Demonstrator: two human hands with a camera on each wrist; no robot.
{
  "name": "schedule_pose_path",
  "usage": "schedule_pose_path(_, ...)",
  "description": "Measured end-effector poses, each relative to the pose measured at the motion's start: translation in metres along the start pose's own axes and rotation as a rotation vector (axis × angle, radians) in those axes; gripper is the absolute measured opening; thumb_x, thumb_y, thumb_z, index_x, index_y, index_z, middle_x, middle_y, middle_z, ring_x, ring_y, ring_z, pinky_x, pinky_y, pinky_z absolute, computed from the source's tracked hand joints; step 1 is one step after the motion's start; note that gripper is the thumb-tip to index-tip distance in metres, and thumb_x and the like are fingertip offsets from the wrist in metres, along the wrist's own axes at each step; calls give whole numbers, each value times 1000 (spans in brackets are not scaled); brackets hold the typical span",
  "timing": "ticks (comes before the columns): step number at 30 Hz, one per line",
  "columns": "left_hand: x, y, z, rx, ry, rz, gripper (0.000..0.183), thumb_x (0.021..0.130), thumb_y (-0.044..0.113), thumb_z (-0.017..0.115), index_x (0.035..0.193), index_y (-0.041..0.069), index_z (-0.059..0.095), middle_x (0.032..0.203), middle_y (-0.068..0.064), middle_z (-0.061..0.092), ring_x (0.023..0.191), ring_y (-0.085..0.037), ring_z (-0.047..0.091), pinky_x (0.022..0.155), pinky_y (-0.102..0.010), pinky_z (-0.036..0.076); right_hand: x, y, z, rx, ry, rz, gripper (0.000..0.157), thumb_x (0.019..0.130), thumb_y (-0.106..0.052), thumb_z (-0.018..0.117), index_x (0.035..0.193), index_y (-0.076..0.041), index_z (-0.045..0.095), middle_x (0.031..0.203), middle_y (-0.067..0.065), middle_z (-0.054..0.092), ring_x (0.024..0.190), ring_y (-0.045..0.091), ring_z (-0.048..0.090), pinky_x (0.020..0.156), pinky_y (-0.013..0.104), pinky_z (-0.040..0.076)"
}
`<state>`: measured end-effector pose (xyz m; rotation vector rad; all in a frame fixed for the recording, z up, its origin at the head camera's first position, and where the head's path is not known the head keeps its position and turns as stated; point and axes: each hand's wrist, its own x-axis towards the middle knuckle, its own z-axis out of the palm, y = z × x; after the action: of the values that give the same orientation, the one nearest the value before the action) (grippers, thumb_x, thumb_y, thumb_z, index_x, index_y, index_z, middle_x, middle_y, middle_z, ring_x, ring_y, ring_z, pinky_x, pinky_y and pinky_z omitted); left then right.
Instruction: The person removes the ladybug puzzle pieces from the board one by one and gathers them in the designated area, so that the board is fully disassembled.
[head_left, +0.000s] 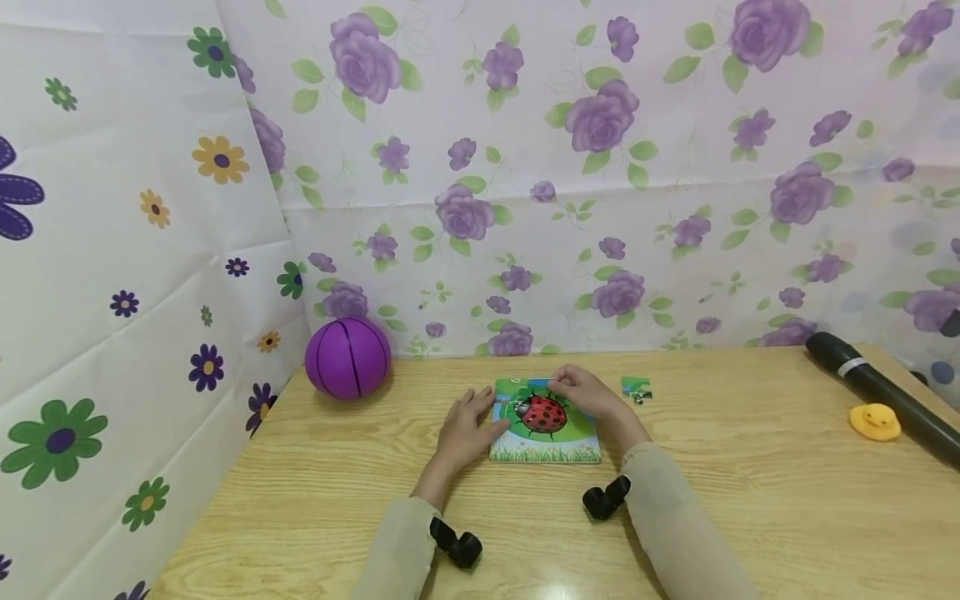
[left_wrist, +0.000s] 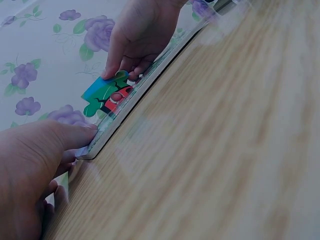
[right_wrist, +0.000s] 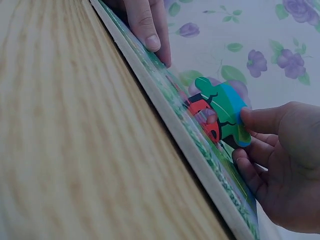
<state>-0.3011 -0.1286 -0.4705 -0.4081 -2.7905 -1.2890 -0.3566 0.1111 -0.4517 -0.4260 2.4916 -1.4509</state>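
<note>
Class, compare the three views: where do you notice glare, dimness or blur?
Head view: brightly lit, with a patch of glare on the table at the bottom edge; left wrist view: dimmer and cooler, the table's grain soft; right wrist view: likewise dim, the table's grain blurred, while the puzzle piece looks crisper.

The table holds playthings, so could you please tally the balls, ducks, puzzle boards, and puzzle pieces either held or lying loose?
Purple ball: 1
Yellow duck: 1
Puzzle board: 1
Held puzzle piece, in right hand: 1
Loose puzzle piece: 1
Total: 5
</note>
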Motion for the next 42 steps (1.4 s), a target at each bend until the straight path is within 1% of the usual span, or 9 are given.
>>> schedule_pose_path(10,0,1,0,1,1,-1,60,94,30,64,144,2,47,156,-10,39,151,-36,21,125,-57,11,1,-1,1,1,9,19,19,104,-23,46,105,-4,50,114,16,54,104,27,49,82,34,41)
schedule_pose_path(17,0,0,0,1,2,9,60,94,29,64,144,1,47,156,-11,39,150,-37,21,125,-57,11,1,-1,1,17,7,5,19,105,-21,41,102,-3,47,100,9,46,91,23,43,75,31,36)
schedule_pose_path(21,0,-1,0,-2,2,5,60,94,30,63,144,2,47,156,-11,38,151,-37,20,124,-59,12,2,-1,1,27,10,1,18,105,-20,42,101,-3,47,98,7,46,91,22,44,75,30,37)
schedule_pose_path(29,0,-3,1,-8,1,10,60,95,31,63,144,2,46,156,-10,38,151,-37,20,123,-61,12,2,-2,0,70,93,-3,21,103,-22,48,101,-2,53,90,3,50,87,20,47,74,29,40)
schedule_pose_path(32,1,-3,1,-1,-2,12,61,95,32,63,145,2,46,157,-10,38,151,-37,20,123,-61,12,3,-1,-1,99,121,13,22,102,-24,50,101,-3,57,88,2,53,84,19,50,73,28,42)
schedule_pose_path(35,2,-3,0,7,-3,15,61,95,33,63,145,2,46,157,-10,38,151,-37,20,123,-61,13,3,0,-2,122,157,43,24,100,-27,54,104,-5,62,91,2,60,85,16,56,77,27,46)
schedule_pose_path(38,2,-4,0,5,3,14,61,94,33,63,144,2,46,156,-11,39,150,-37,20,123,-62,13,3,0,-4,127,202,48,27,98,-31,58,107,-7,65,95,3,66,87,16,60,79,29,50)
schedule_pose_path(41,1,-5,2,0,8,4,60,94,33,63,144,3,47,156,-11,39,150,-38,20,122,-64,14,1,0,-6,245,230,59,28,97,-30,61,112,-6,62,100,4,62,95,20,58,85,32,49)
schedule_pose_path(42,0,-5,2,-3,8,-1,60,94,32,63,144,3,47,156,-11,39,150,-39,20,121,-65,14,-1,0,-7,237,242,53,29,97,-30,60,114,-6,61,102,6,63,99,22,58,87,34,50)
